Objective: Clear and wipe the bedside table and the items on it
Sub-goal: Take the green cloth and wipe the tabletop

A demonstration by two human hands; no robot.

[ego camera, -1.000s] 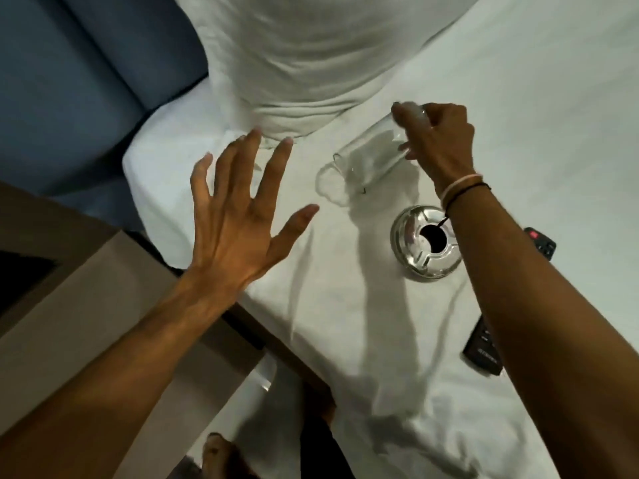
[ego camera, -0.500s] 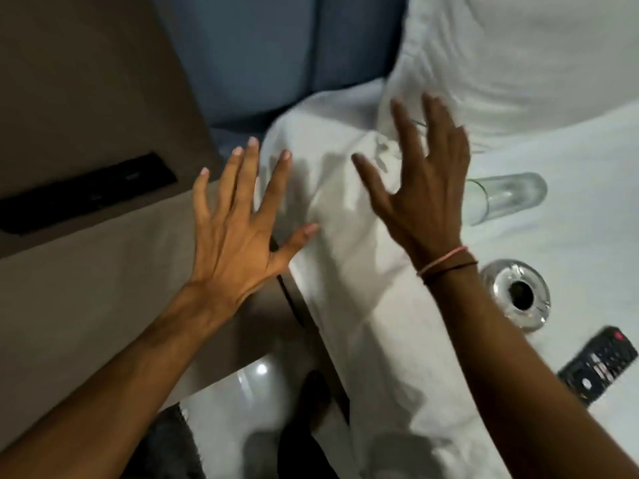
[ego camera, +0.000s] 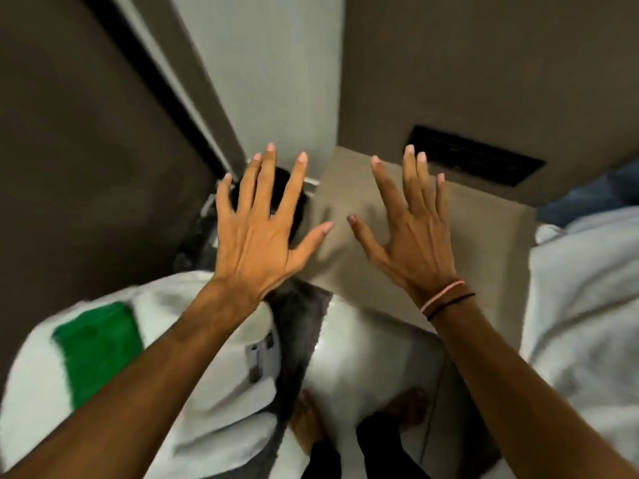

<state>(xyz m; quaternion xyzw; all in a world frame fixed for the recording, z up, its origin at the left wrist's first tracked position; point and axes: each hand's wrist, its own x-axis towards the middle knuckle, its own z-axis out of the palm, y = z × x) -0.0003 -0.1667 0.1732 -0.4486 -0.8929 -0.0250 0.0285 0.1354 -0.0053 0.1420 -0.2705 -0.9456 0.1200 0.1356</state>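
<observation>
The bedside table [ego camera: 484, 229] is a taupe flat top below a brown wall, in the upper middle of the head view. My right hand [ego camera: 411, 233] hovers over its front part, fingers spread and holding nothing. My left hand [ego camera: 262, 229] is spread open just left of the table's corner, over a dark round object [ego camera: 297, 202] that it mostly hides. A green cloth [ego camera: 96, 344] lies on white fabric [ego camera: 193, 385] at the lower left. No items show on the visible part of the table top.
A black slot panel [ego camera: 473, 155] sits in the wall above the table. The white bed [ego camera: 587, 299] fills the right edge. A grey mat [ego camera: 294, 340] and glossy floor [ego camera: 373, 357] lie below, with my feet [ego camera: 408, 406] near the bottom. A grey wall strip [ego camera: 262, 70] rises behind.
The view has swung left from the bed to the bedside table. My right hand let go of the glass, which lay on the bed; glass, ashtray and remote are out of view.
</observation>
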